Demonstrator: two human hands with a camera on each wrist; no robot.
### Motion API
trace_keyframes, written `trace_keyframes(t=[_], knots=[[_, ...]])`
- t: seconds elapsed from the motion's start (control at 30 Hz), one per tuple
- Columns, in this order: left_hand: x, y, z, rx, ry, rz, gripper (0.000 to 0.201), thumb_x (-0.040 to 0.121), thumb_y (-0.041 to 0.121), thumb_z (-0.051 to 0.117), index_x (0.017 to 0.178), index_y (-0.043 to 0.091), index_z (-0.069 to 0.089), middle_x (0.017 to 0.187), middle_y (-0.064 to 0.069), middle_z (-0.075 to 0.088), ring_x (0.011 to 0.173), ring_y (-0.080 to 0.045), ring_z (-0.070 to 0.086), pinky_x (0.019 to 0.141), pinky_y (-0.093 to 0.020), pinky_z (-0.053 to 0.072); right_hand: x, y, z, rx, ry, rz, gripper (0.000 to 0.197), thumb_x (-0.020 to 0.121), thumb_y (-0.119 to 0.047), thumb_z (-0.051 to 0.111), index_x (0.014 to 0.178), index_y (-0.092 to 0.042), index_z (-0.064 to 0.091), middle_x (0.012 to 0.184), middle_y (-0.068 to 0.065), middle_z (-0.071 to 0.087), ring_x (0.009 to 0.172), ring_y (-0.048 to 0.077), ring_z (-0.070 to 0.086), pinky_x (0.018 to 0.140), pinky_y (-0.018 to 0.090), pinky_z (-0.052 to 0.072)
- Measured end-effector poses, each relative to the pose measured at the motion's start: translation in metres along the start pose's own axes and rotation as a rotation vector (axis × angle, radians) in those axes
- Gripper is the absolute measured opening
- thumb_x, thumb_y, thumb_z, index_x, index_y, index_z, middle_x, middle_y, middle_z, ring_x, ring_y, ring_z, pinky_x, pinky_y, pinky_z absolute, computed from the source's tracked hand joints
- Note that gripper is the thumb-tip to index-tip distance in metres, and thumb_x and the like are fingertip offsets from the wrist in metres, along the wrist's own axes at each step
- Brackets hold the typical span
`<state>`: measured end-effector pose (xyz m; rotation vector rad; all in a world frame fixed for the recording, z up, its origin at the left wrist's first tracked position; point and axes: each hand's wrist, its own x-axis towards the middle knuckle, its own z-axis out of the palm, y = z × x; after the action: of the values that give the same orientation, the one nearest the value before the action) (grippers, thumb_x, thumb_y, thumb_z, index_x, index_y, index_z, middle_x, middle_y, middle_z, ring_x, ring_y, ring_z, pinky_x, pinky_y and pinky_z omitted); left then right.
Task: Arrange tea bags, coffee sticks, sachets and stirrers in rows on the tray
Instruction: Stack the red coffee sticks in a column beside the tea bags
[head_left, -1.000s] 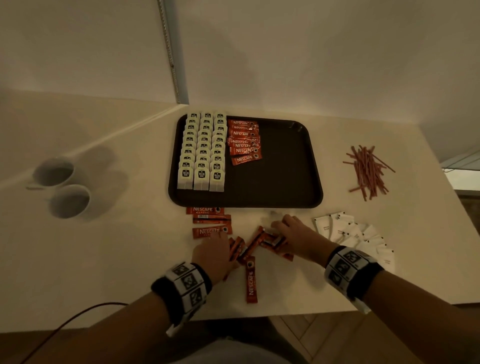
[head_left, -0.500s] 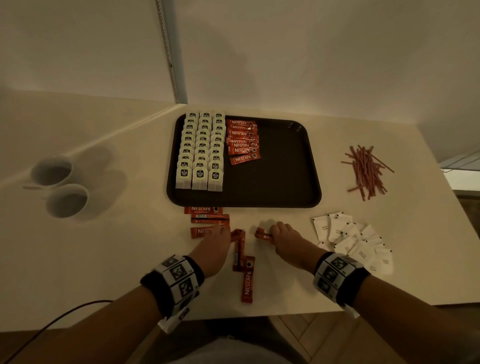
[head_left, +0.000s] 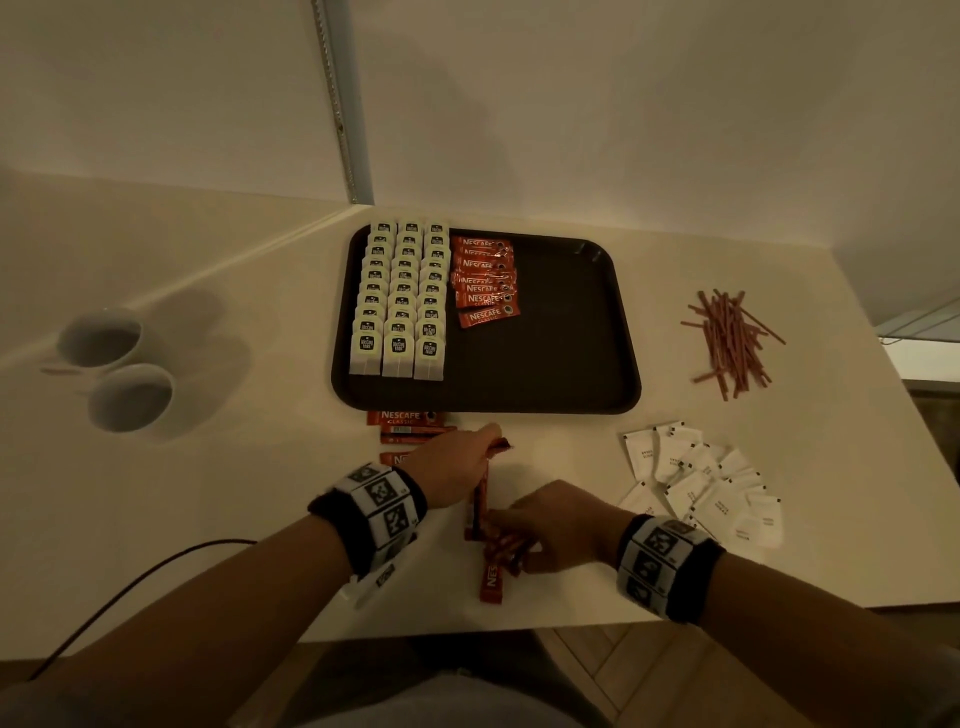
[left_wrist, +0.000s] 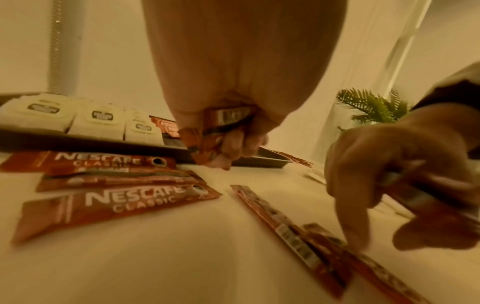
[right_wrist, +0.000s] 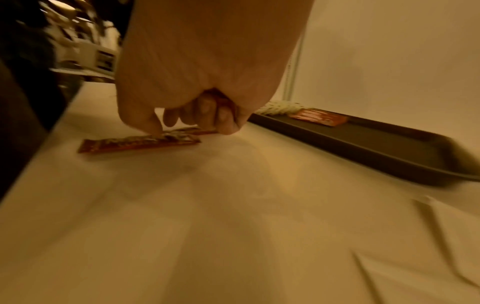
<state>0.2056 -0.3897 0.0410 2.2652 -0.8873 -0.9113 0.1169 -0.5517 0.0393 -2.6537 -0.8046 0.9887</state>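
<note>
- Pale cream worktop (head_left: 270, 519) set against plain light walls, dim warm light; green plant (left_wrist: 374, 107) seen in the left wrist view behind the right hand.
- Left hand (head_left: 457, 465) curled around a small bunch of red Nescafe coffee sticks (left_wrist: 221, 127); their ends poke out past the fingers on the far side of the hand.
- Right hand (head_left: 561, 525) low on the worktop, fingers curled, pinching red coffee sticks (left_wrist: 428, 197) while a fingertip (left_wrist: 355, 242) touches the loose ones lying under it.
- Loose red coffee sticks on the worktop (head_left: 491, 577) lie between the two hands, running from under the left hand towards the near edge.
- More red coffee sticks (head_left: 410, 423), flat and stacked, just beyond the left hand, beside the near rim of the tray.
- Dark brown rectangular plastic tray (head_left: 571, 374) is beyond both hands; three rows of white tea bags (head_left: 400, 301) fill its left side, one row of red coffee sticks on the tray (head_left: 485, 280) just beside them, rest of the tray bare.
- Heap of white paper sachets (head_left: 701, 483) on the worktop just right of the right hand.
- Pile of thin reddish stirrers (head_left: 732, 343) further off, beyond the sachets and right of the tray.
- Two white cups (head_left: 117, 369) well to the left of the left hand.
- Dark cable (head_left: 130, 587) crosses the worktop near the left forearm.
</note>
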Motion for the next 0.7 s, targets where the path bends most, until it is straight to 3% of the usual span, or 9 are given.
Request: trace_keyframes(t=[0.07, 0.2, 0.3, 0.43, 0.5, 0.6, 0.7], knots=[[0.004, -0.001, -0.002, 0.116, -0.105, 0.032, 0.02, 0.099, 0.025, 0.04, 0.114, 0.019, 0.051, 0.092, -0.005, 0.062, 0.084, -0.022, 0.06, 0.075, -0.036, 0.051, 0.007, -0.003, 0.003, -0.042, -0.007, -0.068, 0.046, 0.088, -0.026, 0.061, 0.132, -0.026, 0.047, 0.118, 0.0, 0.061, 0.103, 0.021, 0.059, 0.092, 0.033, 0.046], [0.008, -0.001, 0.0, 0.414, -0.289, 0.102, 0.03, 0.09, 0.028, 0.059, 0.119, 0.023, 0.053, 0.108, -0.002, 0.062, 0.095, -0.018, 0.056, 0.083, -0.034, 0.049, 0.012, -0.003, -0.002, -0.116, -0.008, -0.092, 0.039, 0.093, -0.022, 0.054, 0.131, -0.025, 0.05, 0.115, 0.001, 0.063, 0.101, 0.022, 0.06, 0.089, 0.034, 0.048], [0.008, -0.002, 0.001, 0.521, -0.288, 0.108, 0.029, 0.093, 0.021, 0.056, 0.121, 0.017, 0.057, 0.114, -0.005, 0.058, 0.103, -0.023, 0.057, 0.089, -0.035, 0.049, 0.015, -0.001, -0.006, -0.142, -0.021, -0.088, 0.035, 0.093, -0.022, 0.054, 0.128, -0.021, 0.052, 0.11, 0.003, 0.064, 0.096, 0.022, 0.062, 0.084, 0.03, 0.048], [0.008, -0.006, -0.003, 0.619, -0.268, 0.132, 0.024, 0.094, 0.026, 0.055, 0.116, 0.015, 0.058, 0.113, -0.005, 0.05, 0.098, -0.022, 0.055, 0.08, -0.032, 0.048, 0.009, 0.0, -0.013, -0.144, -0.068, -0.058, 0.03, 0.094, -0.024, 0.053, 0.123, -0.015, 0.053, 0.111, 0.005, 0.062, 0.095, 0.023, 0.061, 0.085, 0.031, 0.049], [0.009, -0.006, -0.006, 0.53, -0.183, 0.135, 0.02, 0.095, 0.027, 0.053, 0.112, 0.017, 0.056, 0.107, -0.002, 0.053, 0.096, -0.02, 0.056, 0.074, -0.027, 0.043, 0.001, 0.002, -0.025, -0.114, -0.037, -0.033, 0.029, 0.093, -0.025, 0.054, 0.12, -0.015, 0.052, 0.114, 0.004, 0.06, 0.095, 0.022, 0.061, 0.085, 0.033, 0.05], [0.001, -0.004, -0.027, 0.177, -0.038, 0.042, 0.016, 0.094, 0.024, 0.053, 0.11, 0.02, 0.049, 0.097, 0.002, 0.056, 0.087, -0.015, 0.056, 0.074, -0.024, 0.043, -0.013, 0.011, -0.051, -0.012, 0.048, 0.038, 0.03, 0.092, -0.028, 0.055, 0.12, -0.015, 0.051, 0.119, 0.004, 0.051, 0.095, 0.019, 0.057, 0.085, 0.034, 0.05], [-0.008, 0.003, -0.052, -0.211, 0.174, 0.025, 0.006, 0.096, 0.024, 0.051, 0.102, 0.026, 0.049, 0.086, 0.002, 0.058, 0.073, -0.012, 0.056, 0.068, -0.027, 0.05, -0.018, 0.021, -0.086, 0.284, 0.178, 0.116, 0.02, 0.094, -0.029, 0.053, 0.109, -0.017, 0.051, 0.101, -0.003, 0.051, 0.084, 0.011, 0.052, 0.076, 0.025, 0.046]])
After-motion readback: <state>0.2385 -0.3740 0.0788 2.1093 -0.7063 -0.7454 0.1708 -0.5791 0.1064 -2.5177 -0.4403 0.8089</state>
